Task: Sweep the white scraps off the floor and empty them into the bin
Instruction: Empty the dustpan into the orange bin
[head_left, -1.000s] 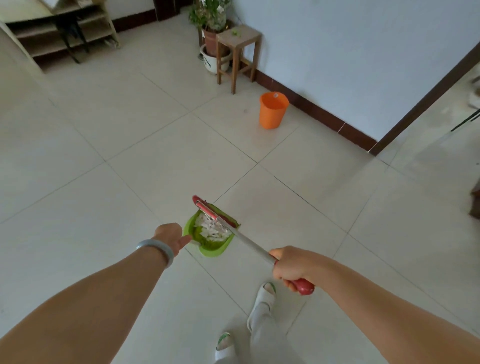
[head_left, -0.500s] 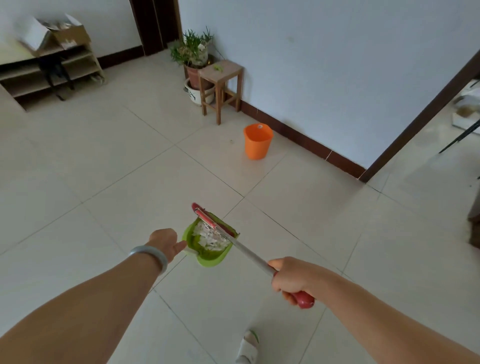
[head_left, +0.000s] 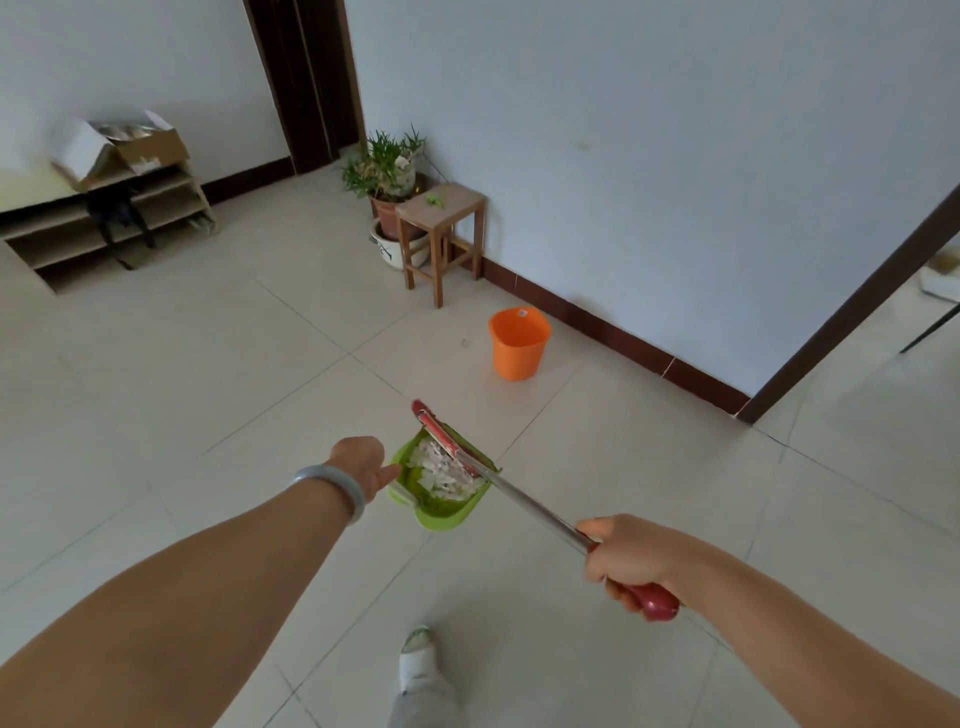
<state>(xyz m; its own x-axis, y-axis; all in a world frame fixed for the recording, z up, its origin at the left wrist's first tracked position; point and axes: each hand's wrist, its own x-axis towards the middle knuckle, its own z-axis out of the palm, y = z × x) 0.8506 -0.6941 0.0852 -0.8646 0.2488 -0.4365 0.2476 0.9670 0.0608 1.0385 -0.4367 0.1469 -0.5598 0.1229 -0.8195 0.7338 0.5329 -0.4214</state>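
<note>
My left hand grips the handle of a green dustpan, held above the floor in the middle of the view. White scraps lie piled inside the pan. My right hand holds the red grip of a broom with a metal shaft. Its red head rests across the pan's open edge, over the scraps. An orange bin stands open on the floor beyond the pan, near the wall.
A wooden stool and a potted plant stand left of the bin by the wall. Low shelves with a cardboard box sit at far left. A doorway opens at right. My foot shows below.
The view has lifted and moved forward, so the bin appears nearer the pan. Both hands keep the same hold on pan and broom.
</note>
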